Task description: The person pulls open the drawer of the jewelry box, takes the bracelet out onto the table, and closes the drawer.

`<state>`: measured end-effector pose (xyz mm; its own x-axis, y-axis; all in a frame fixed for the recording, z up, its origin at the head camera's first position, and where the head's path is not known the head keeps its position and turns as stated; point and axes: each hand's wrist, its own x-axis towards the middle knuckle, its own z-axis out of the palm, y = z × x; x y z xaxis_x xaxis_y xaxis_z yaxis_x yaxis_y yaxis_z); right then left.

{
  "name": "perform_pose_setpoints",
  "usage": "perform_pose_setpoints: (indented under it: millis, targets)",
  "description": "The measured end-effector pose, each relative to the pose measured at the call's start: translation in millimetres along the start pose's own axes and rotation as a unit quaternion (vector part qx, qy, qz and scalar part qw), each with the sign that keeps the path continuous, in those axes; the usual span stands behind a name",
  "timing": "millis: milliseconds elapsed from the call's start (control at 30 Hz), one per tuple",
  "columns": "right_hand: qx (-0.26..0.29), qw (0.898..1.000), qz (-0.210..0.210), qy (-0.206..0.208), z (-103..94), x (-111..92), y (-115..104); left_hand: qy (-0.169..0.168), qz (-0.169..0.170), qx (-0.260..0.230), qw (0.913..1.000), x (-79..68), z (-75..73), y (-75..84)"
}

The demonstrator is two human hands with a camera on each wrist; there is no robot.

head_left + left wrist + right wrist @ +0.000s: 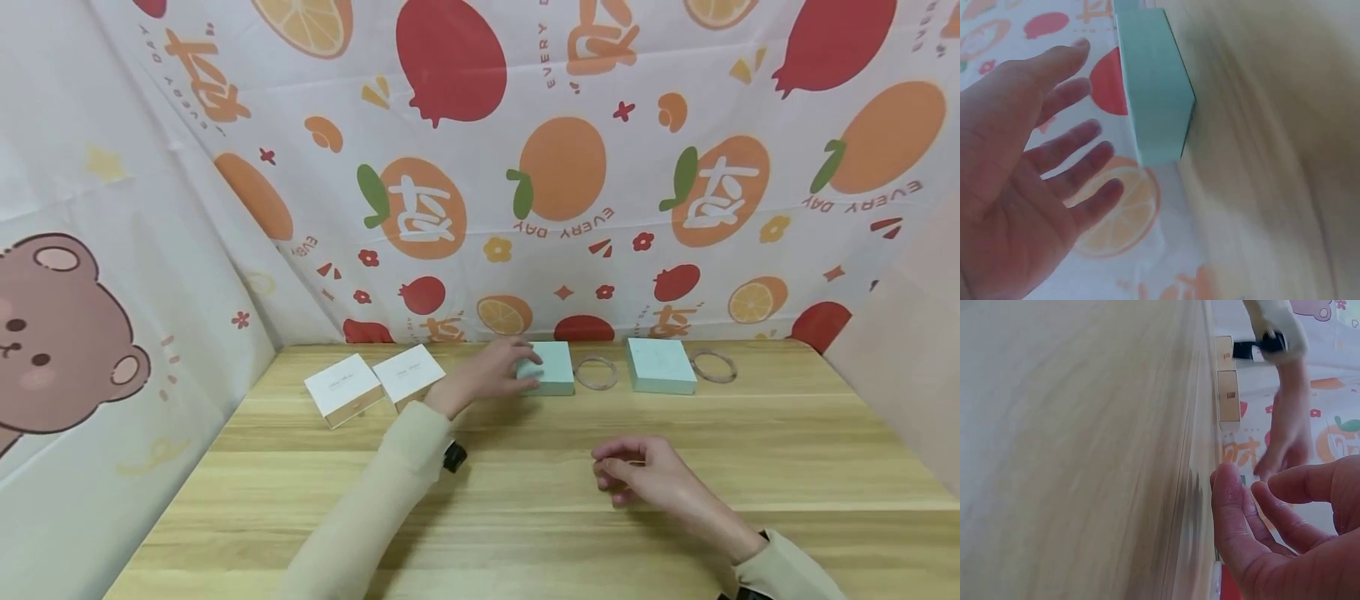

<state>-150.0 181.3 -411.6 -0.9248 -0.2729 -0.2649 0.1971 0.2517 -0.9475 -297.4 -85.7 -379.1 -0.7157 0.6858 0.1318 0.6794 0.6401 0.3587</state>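
Observation:
My left hand [491, 372] is over the left edge of a mint-green box [555, 367] near the back of the table. In the left wrist view, its fingers are spread and hold nothing, and a gap separates them from the mint-green box [1155, 87]. My right hand [648, 473] hovers above the front part of the table, fingers loosely bent. Nothing shows between the thumb and fingers of the right hand [1285, 519] in its wrist view. A thin round bangle [596, 385] lies just right of the nearer mint box.
Another mint-green box [661, 367] stands farther right, with a second bangle [715, 377] beside it. Two white boxes with tan drawer fronts, one left [343, 385] and one right [407, 372], sit behind my left forearm. A fruit-print cloth [480, 200] hangs along the wooden table's back edge.

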Motion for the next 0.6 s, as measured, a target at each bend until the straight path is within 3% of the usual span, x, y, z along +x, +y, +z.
perform_pose_setpoints:
  millis: [200,333,467,600]
  targets:
    - [0.0,1.0,-0.006,0.0,0.5,-0.7,2.8,-0.01,-0.042,0.032,0.9986,-57.3,-5.6,0.2]
    - [-0.002,1.0,-0.003,-0.003,1.5,-1.1,2.9,0.006,-0.057,0.055,0.9969,-92.4,-8.3,-1.4]
    - [-0.002,1.0,-0.001,-0.003,2.8,-1.2,1.9,0.049,-0.056,0.086,0.9935,-116.9,-14.0,-5.1]
    - [0.0,1.0,-0.002,-0.006,3.3,-1.0,0.8,0.079,-0.061,0.104,0.9896,-131.4,-21.3,-11.1]
